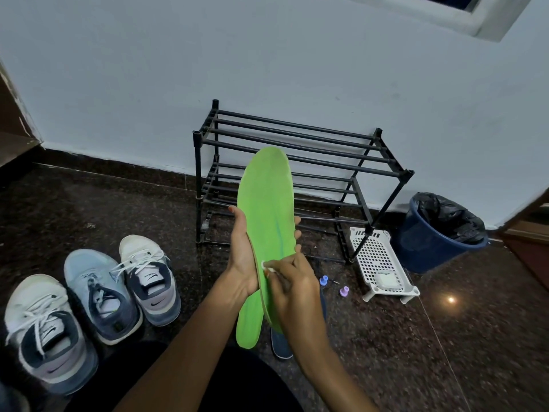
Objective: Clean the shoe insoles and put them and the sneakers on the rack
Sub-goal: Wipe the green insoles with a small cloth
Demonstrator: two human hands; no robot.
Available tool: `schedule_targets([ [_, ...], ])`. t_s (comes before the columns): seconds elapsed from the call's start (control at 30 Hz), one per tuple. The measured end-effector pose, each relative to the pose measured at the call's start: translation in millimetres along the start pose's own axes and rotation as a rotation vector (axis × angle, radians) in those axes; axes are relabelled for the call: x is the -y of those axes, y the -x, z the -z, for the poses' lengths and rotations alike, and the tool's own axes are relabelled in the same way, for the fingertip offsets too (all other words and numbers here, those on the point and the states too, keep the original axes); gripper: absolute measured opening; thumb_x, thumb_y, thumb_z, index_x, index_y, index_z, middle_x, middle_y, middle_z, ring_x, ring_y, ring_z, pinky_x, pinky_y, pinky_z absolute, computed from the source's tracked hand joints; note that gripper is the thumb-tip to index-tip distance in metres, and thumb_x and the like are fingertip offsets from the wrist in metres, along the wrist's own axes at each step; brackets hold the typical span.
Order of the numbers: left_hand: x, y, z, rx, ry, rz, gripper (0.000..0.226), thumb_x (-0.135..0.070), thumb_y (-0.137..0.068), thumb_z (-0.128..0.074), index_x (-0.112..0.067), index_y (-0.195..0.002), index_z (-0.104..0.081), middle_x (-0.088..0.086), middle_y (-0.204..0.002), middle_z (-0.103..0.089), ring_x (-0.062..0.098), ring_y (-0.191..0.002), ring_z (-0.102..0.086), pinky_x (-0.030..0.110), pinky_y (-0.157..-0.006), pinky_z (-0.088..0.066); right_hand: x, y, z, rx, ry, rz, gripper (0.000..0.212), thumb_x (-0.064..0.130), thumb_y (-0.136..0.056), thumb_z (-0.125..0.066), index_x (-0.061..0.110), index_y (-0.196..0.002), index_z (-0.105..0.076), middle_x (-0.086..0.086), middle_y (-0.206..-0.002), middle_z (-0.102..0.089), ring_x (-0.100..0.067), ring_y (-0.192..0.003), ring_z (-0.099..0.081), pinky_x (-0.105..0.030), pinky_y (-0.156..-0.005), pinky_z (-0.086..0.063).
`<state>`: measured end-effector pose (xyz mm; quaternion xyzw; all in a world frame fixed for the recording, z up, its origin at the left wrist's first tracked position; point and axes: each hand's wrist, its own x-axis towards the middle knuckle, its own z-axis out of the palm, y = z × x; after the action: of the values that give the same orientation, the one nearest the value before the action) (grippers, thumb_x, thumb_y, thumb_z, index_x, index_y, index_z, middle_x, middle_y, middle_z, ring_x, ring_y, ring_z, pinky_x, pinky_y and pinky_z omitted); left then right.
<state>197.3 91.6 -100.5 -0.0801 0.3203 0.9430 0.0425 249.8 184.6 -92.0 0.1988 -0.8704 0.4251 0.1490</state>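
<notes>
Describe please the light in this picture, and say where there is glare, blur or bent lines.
Head view: dim, bluish, even light with soft shadows; one small glare spot on the polished floor near the white tray; the wide lens bends the base of the wall and leans the rack; the right hand, pinching a small white pad on the green insole, is slightly motion-blurred.

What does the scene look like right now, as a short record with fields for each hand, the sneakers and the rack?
left hand: grips a green foam insole at its middle
right hand: pinches a small white wipe against the insole
sneakers: three pale lace-up sneakers on the dark floor
rack: black tube-frame rack by the wall, no shoes seen on it
</notes>
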Motion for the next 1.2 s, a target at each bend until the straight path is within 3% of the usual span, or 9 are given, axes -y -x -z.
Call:
schedule_targets([
  [0.2, 2, 1, -3, -0.004, -0.073, 0.015, 0.094, -0.076, -0.084, -0.008, -0.005, -0.115, -0.062, 0.022, -0.115, -0.064, 0.032, -0.094, -0.064, 0.036, -0.076, -0.058, -15, -25, 3, -0.03, 0.087, -0.032, 0.014, 0.0, -0.086, -0.057, 0.001, -0.094, -0.068, 0.003, -0.083, -0.045, -0.02, -0.082, -0.051, -0.017, -0.072, -0.036],
  [0.37, -1, 2, -3, -0.001, -0.009, 0.012, 0.097, -0.078, -0.082, -0.01, -0.002, -0.118, -0.061, 0.021, -0.111, -0.065, 0.028, -0.083, -0.064, 0.037, -0.074, -0.055, -8, -11, -1, -0.029, 0.029, -0.026, 0.014, 0.001, -0.084, -0.058, 0.001, -0.092, -0.069, -0.001, -0.082, -0.049, -0.019, -0.081, -0.054, 0.0, -0.078, -0.031],
  [0.5, -2, 1, -4, 0.029, 0.086, 0.014, 0.104, -0.081, -0.079, -0.014, 0.003, -0.129, -0.051, 0.021, -0.111, -0.06, 0.026, -0.076, -0.06, 0.035, -0.064, -0.052, -1, 5, -2, 0.017, -0.014, -0.001, 0.019, 0.01, -0.081, -0.054, 0.004, -0.09, -0.07, -0.002, -0.079, -0.052, -0.021, -0.076, -0.056, -0.015, -0.068, -0.041],
  [0.6, -1, 1, -4, 0.024, 0.048, 0.018, 0.101, -0.079, -0.081, -0.012, 0.001, -0.126, -0.055, 0.021, -0.112, -0.062, 0.027, -0.079, -0.063, 0.036, -0.068, -0.054, -5, -4, 2, 0.013, 0.017, 0.003, 0.014, 0.004, -0.083, -0.058, 0.003, -0.09, -0.07, 0.001, -0.082, -0.049, -0.021, -0.081, -0.054, -0.008, -0.076, -0.036],
  [0.73, -1, 3, -5, 0.009, -0.021, 0.036, 0.096, -0.076, -0.084, -0.008, -0.003, -0.118, -0.06, 0.021, -0.112, -0.065, 0.031, -0.092, -0.062, 0.036, -0.075, -0.057, -14, -22, 1, -0.034, 0.096, -0.032, 0.015, 0.005, -0.086, -0.056, 0.0, -0.092, -0.068, 0.001, -0.087, -0.045, -0.031, -0.096, -0.055, -0.028, -0.077, -0.041],
  [0.93, -6, 3, -2, 0.022, 0.06, 0.026, 0.1, -0.079, -0.081, -0.011, 0.0, -0.121, -0.058, 0.02, -0.109, -0.064, 0.027, -0.078, -0.062, 0.035, -0.067, -0.054, -5, -1, -4, -0.043, 0.036, 0.031, 0.017, 0.007, -0.083, -0.055, 0.002, -0.088, -0.069, 0.012, -0.076, -0.04, -0.017, -0.074, -0.05, -0.01, -0.067, -0.034],
  [1.0, -6, 2, -2, 0.041, 0.1, 0.023, 0.104, -0.081, -0.079, -0.013, 0.002, -0.126, -0.054, 0.02, -0.11, -0.061, 0.026, -0.076, -0.06, 0.034, -0.064, -0.053, -2, 7, -5, -0.038, 0.041, 0.063, 0.016, 0.006, -0.079, -0.055, 0.002, -0.084, -0.07, 0.009, -0.076, -0.042, -0.015, -0.068, -0.049, -0.005, -0.063, -0.032],
  [1.2, -3, 1, -3, 0.029, 0.039, 0.029, 0.096, -0.077, -0.083, -0.01, -0.004, -0.113, -0.064, 0.02, -0.109, -0.066, 0.028, -0.081, -0.065, 0.036, -0.07, -0.057, -10, -9, -1, -0.015, 0.09, 0.045, 0.013, 0.005, -0.083, -0.056, 0.001, -0.087, -0.068, 0.004, -0.083, -0.044, -0.02, -0.077, -0.051, -0.019, -0.067, -0.039],
])
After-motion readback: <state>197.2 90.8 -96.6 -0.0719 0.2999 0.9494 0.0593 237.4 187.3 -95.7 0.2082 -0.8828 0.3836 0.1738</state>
